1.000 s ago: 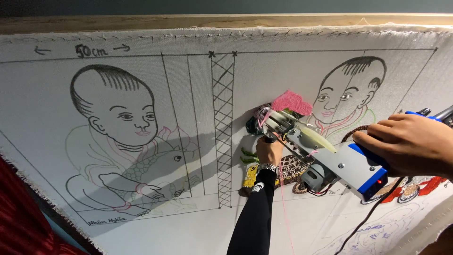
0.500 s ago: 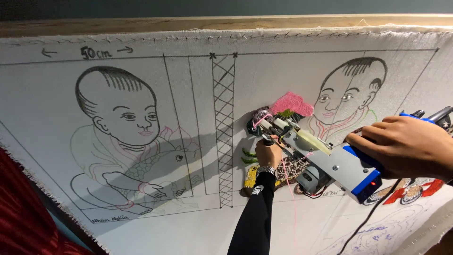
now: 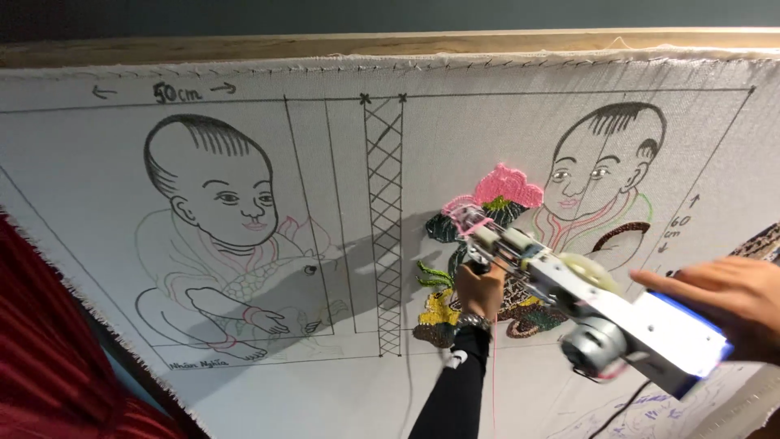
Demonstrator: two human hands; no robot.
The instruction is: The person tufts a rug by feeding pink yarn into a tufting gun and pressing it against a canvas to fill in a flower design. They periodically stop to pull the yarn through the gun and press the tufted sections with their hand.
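I have both hands on the tufting gun (image 3: 569, 301), which is pressed nose-first against the stretched cloth (image 3: 97, 187). My left hand (image 3: 479, 289) is closed in a fist around the gun's front handle, under the needle end, with a metal watch (image 3: 473, 323) at the wrist and a black sleeve (image 3: 455, 390) running down to the bottom edge of the view. My right hand (image 3: 723, 305) wraps the blue rear grip, fingers curled over the top; I cannot tell where the thumb sits. The gun lies at a slant, tip up and left, its grey motor hanging below the body near the lower right.

The tip meets the cloth just below the pink tufted flower (image 3: 508, 185), right of the cloth's middle, touching the dark green leaves there. A pink yarn (image 3: 491, 382) drops from the gun past my left wrist. Below my left hand sits a tufted patch of yellow and brown.

The cloth carries two outlined child drawings, one toward the left edge (image 3: 219, 236) and one toward the right edge (image 3: 601, 171), with a cross-hatched vertical strip (image 3: 383, 219) between them. A wooden beam (image 3: 325, 45) runs along the cloth's top edge. Red fabric (image 3: 41, 358) fills the lower left corner of the view.
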